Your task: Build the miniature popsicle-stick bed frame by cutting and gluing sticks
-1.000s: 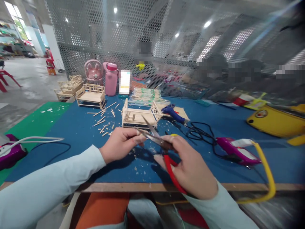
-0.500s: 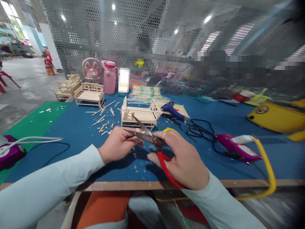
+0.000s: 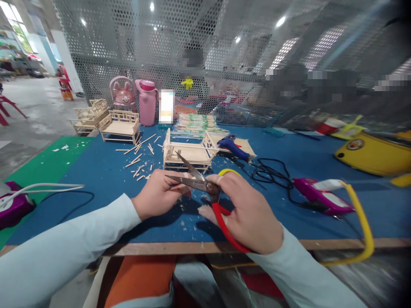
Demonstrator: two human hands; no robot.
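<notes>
My right hand [image 3: 253, 214] grips a pair of scissors [image 3: 201, 183] by its red and yellow handles. Their blades stand apart, pointing left, with the lower blade across the fingers of my left hand [image 3: 159, 192]. Those fingers are pinched together on what looks like a thin wooden stick, mostly hidden by the fingers and blade. Just beyond the blades stands a small bench-like frame of pale sticks [image 3: 192, 154]. Cut stick pieces [image 3: 137, 160] lie scattered to its left, and a blue glue gun [image 3: 236, 147] rests at its right.
Finished-looking stick benches [image 3: 120, 126] stand at the back left, near a pink bottle [image 3: 147, 105] and a lit phone [image 3: 166, 107]. Bundled sticks [image 3: 197, 122] lie behind. At right are a purple power strip [image 3: 323, 196], black cable [image 3: 272, 173] and yellow pouch [image 3: 375, 154]. A mesh panel [image 3: 128, 47] closes the back.
Both hands and the scissors hold nearly the same pose, with the blades still apart. The view has shifted very slightly.
</notes>
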